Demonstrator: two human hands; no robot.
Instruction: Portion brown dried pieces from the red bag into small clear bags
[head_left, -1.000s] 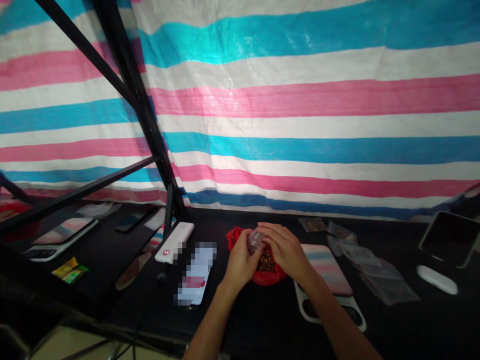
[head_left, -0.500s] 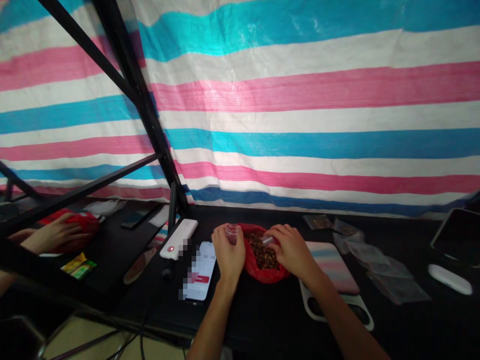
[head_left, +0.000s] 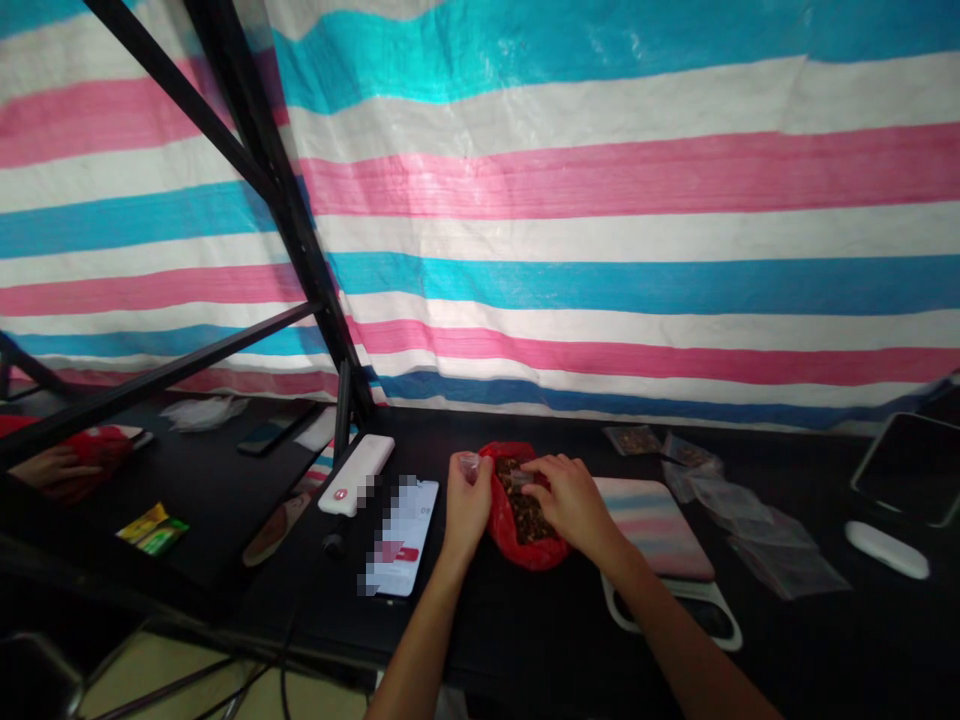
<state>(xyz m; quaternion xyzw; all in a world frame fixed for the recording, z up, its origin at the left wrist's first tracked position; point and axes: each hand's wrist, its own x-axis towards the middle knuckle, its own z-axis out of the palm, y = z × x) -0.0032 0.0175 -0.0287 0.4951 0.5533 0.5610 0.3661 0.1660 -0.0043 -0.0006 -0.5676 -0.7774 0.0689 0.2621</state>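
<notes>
On the black table a red plastic bag (head_left: 510, 535) lies with its mouth spread, holding a loose brown mix (head_left: 531, 520) of small dry pieces. My left hand (head_left: 466, 510) is at the bag's left rim, fingers closed on a small clear plastic bag (head_left: 469, 465). Over the brown mix, my right hand (head_left: 566, 500) pinches a small clear scoop-like piece (head_left: 519, 479), its exact kind hard to make out. Right of the bag, partly under my right forearm, is a flat case with pastel stripes (head_left: 652, 525) on a white-rimmed device (head_left: 731, 630).
Clear zip bags (head_left: 780, 550) lie to the right, a filled one (head_left: 634, 440) behind. A tablet (head_left: 911, 470) and white case (head_left: 886, 550) are farther right. Left are a phone (head_left: 409, 540), a white power bank (head_left: 358, 475), a black frame post (head_left: 300, 250) and a co-worker's hand (head_left: 56, 468).
My left hand has shifted slightly right, and my right hand slightly left above the mix. Beyond the post, the co-worker's hand and red bag have moved left.
</notes>
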